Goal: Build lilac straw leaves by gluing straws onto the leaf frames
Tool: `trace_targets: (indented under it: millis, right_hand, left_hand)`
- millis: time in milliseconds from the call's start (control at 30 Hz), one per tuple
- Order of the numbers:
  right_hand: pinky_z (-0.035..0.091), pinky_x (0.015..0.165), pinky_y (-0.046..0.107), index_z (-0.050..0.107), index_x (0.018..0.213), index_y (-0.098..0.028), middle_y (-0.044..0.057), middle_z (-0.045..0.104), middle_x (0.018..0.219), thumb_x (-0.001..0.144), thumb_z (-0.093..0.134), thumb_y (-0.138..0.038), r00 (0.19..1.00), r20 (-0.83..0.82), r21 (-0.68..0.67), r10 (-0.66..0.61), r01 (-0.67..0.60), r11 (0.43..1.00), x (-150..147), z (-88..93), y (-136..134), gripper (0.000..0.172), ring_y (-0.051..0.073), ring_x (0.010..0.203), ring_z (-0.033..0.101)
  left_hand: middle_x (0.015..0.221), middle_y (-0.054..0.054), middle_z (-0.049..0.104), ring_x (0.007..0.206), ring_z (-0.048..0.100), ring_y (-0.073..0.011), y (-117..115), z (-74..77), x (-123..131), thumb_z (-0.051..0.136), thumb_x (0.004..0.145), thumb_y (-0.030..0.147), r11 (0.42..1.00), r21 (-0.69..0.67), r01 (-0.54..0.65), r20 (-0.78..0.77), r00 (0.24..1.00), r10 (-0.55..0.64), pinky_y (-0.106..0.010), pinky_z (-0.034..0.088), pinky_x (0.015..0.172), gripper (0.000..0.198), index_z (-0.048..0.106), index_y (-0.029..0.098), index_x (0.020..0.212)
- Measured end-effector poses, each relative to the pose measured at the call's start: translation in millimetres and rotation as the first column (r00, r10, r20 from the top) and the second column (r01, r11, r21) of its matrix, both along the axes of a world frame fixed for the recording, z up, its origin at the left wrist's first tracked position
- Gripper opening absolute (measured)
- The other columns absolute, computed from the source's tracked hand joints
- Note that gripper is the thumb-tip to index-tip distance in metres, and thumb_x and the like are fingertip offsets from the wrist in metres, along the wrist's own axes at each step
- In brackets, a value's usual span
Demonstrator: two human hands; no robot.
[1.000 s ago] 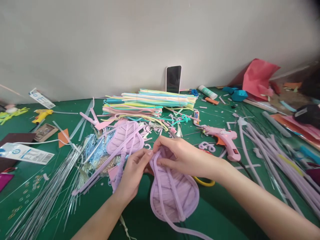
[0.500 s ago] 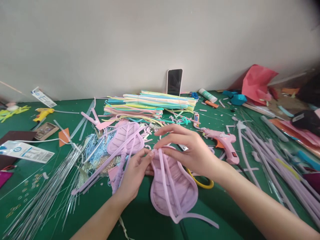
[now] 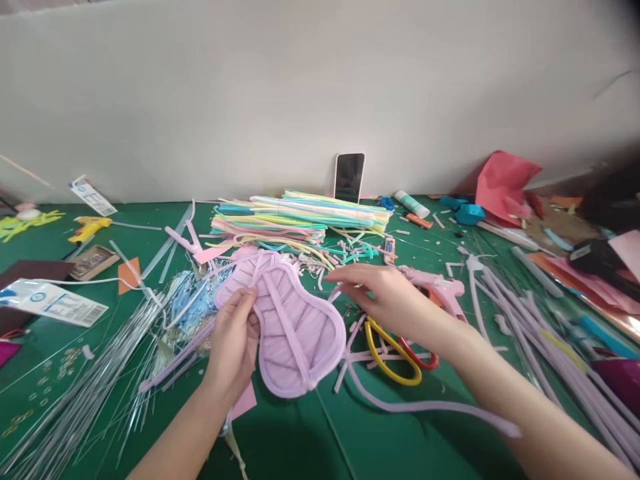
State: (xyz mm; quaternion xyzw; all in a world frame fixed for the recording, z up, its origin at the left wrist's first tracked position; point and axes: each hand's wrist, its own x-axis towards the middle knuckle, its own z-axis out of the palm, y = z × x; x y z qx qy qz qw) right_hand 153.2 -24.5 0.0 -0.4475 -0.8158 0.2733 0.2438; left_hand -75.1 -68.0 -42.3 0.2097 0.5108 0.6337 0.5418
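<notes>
My left hand (image 3: 233, 341) grips the left edge of a lilac leaf-shaped piece made of straws (image 3: 290, 327) and holds it tilted above the green table (image 3: 300, 440). A long lilac straw tail (image 3: 425, 405) trails from the piece to the lower right. My right hand (image 3: 383, 293) hovers just right of the piece, fingers stretched out to the left, holding nothing. Below it lie scissors with yellow and red handles (image 3: 395, 348). A pink glue gun (image 3: 440, 288) sits right behind the hand.
A stack of coloured straws (image 3: 300, 213) lies at the back, with a phone (image 3: 349, 177) leaning on the wall. Long lilac straws (image 3: 525, 313) spread at the right, silver wires (image 3: 85, 393) at the left. Red paper (image 3: 503, 183), a yellow glue gun (image 3: 87, 228) and a label (image 3: 50, 303) lie about.
My right hand has let go of the lilac piece and drawn off to the right. My left hand has lifted the piece up and leftward, uncovering the scissors.
</notes>
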Motion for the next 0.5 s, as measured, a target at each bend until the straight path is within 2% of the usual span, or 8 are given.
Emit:
trace_targets:
  millis: [100, 167, 233, 300, 367, 400, 500]
  right_hand:
    - [0.056, 0.088, 0.035, 0.065, 0.117, -0.018, 0.009, 0.069, 0.115, 0.098, 0.042, -0.034, 0.985, -0.171, -0.234, -0.02, -0.021, 0.972, -5.8, 2.1, -6.9, 0.034, 0.021, 0.105, 0.066]
    - [0.059, 0.078, 0.032, 0.058, 0.125, -0.018, 0.008, 0.069, 0.106, 0.098, 0.04, -0.044, 0.956, -0.292, -0.445, -0.026, -0.112, 0.888, -6.0, 5.5, -11.8, 0.041, 0.019, 0.093, 0.069]
    - [0.06, 0.069, 0.031, 0.047, 0.134, -0.021, 0.005, 0.068, 0.096, 0.096, 0.047, -0.044, 0.953, -0.302, -0.555, -0.034, -0.147, 0.819, -4.3, 7.5, -15.1, 0.045, 0.017, 0.08, 0.07]
    - [0.058, 0.062, 0.029, 0.04, 0.138, -0.024, 0.002, 0.066, 0.09, 0.094, 0.053, -0.037, 0.97, -0.233, -0.56, -0.073, -0.072, 0.825, -1.4, 7.5, -16.0, 0.049, 0.015, 0.07, 0.069]
    - [0.056, 0.058, 0.026, 0.044, 0.135, -0.024, 0.001, 0.063, 0.088, 0.095, 0.049, -0.034, 0.978, -0.188, -0.504, -0.091, -0.017, 0.864, 2.4, 6.8, -15.2, 0.042, 0.013, 0.064, 0.066]
    - [0.054, 0.057, 0.025, 0.047, 0.132, -0.024, 0.0, 0.063, 0.088, 0.096, 0.047, -0.033, 0.982, -0.175, -0.475, -0.074, -0.018, 0.88, 4.2, 6.6, -14.8, 0.038, 0.012, 0.062, 0.065]
    - [0.051, 0.053, 0.023, 0.056, 0.125, -0.024, 0.0, 0.065, 0.085, 0.096, 0.045, -0.031, 0.993, -0.112, -0.424, 0.039, -0.084, 0.902, 8.2, 7.9, -16.5, 0.031, 0.011, 0.058, 0.063]
  left_hand:
    - [0.059, 0.009, 0.049, 0.048, 0.045, -0.0032, 0.3, 0.6, 1.9, 0.081, 0.068, 0.025, 0.998, -0.008, -0.057, 0.021, 0.998, 0.058, -0.012, 0.039, 0.046, 0.025, 0.058, 0.016, 0.07]
    - [0.058, 0.009, 0.048, 0.047, 0.045, -0.0032, -0.2, 0.4, 4.3, 0.082, 0.067, 0.026, 0.998, -0.006, -0.068, 0.027, 0.997, 0.068, -0.012, 0.039, 0.046, 0.028, 0.056, 0.017, 0.071]
    - [0.057, 0.01, 0.048, 0.048, 0.047, -0.004, -1.0, 0.2, 6.6, 0.082, 0.068, 0.027, 0.999, 0.002, -0.048, 0.031, 0.998, 0.048, -0.013, 0.04, 0.047, 0.028, 0.055, 0.018, 0.073]
    - [0.057, 0.009, 0.05, 0.048, 0.05, -0.0055, -1.9, 0.9, 7.7, 0.078, 0.072, 0.028, 1.0, 0.0, 0.001, 0.059, 0.998, -0.001, -0.014, 0.043, 0.048, 0.026, 0.054, 0.018, 0.072]
    - [0.059, 0.007, 0.056, 0.049, 0.054, -0.0088, -2.8, 2.8, 7.1, 0.07, 0.078, 0.032, 0.995, -0.038, 0.096, 0.098, 0.991, -0.092, -0.018, 0.047, 0.049, 0.02, 0.056, 0.019, 0.074]
    - [0.062, 0.004, 0.061, 0.052, 0.058, -0.0114, -3.5, 4.0, 6.2, 0.065, 0.082, 0.036, 0.985, -0.065, 0.157, 0.109, 0.983, -0.15, -0.021, 0.049, 0.05, 0.017, 0.059, 0.02, 0.079]
    - [0.075, -0.001, 0.07, 0.063, 0.066, -0.0183, -7.0, 6.8, 2.3, 0.058, 0.086, 0.045, 0.924, -0.164, 0.346, 0.104, 0.937, -0.333, -0.027, 0.053, 0.053, 0.027, 0.068, 0.022, 0.096]
